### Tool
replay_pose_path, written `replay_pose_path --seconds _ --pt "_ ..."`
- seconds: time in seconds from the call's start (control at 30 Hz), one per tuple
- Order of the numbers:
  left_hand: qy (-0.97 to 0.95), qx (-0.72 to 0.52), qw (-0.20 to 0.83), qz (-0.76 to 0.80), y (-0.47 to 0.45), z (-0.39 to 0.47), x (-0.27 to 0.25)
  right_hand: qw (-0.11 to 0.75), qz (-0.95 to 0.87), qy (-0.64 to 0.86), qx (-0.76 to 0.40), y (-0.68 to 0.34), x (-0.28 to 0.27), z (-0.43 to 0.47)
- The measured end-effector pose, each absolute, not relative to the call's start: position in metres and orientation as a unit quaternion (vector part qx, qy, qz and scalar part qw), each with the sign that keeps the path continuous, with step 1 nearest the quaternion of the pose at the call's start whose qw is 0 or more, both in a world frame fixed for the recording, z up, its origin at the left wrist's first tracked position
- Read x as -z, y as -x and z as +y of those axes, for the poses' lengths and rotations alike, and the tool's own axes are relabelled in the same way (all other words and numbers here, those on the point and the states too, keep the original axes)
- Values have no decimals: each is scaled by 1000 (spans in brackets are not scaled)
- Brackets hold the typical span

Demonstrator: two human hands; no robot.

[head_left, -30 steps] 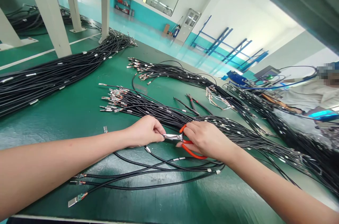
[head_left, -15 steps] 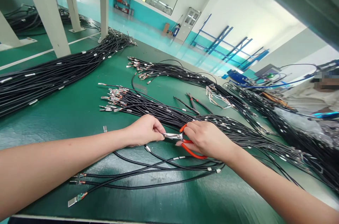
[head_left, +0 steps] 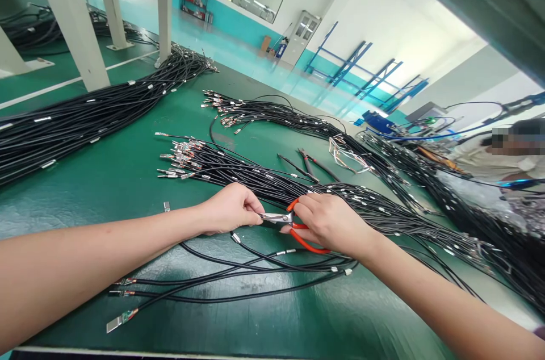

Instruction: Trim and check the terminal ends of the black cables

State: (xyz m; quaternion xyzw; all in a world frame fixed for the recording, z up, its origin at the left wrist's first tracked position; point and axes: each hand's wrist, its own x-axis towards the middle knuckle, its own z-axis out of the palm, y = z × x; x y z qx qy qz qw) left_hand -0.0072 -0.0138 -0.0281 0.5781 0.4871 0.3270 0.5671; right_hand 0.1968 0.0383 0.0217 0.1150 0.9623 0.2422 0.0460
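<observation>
Both hands in close, low over the green worktop (head_left: 204, 329), and this looks like fine trimming work. The right hand (head_left: 330, 224) has its grip wrapped round the orange handles of the scissors (head_left: 279, 217), blades pointing left, tips right at the fingertips of the left hand (head_left: 234, 209). That left grip is bunched and narrow; whatever may be between thumb and finger is hidden, so I can't tell whether it holds anything. Loose cables (head_left: 213, 298) curve across the worktop just below, and the big bundle (head_left: 255, 178) lies just behind, pliers (head_left: 313, 166) beyond it. It's delicate now! The next move seems to call for a steady left hand and a small, controlled squeeze from the right, blade tips clear of skin. A slip here could nick a finger.
</observation>
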Motion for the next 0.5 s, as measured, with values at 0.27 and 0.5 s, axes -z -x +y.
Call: replay_pose_path --seconds 0.27,0.5 --pt "-578 -325 571 484 8 -13 28 37 964 -119 -234 -195 -23 36" --pt "-577 -334 580 469 9 -13 30 24 967 -126 -222 -197 -20 36"
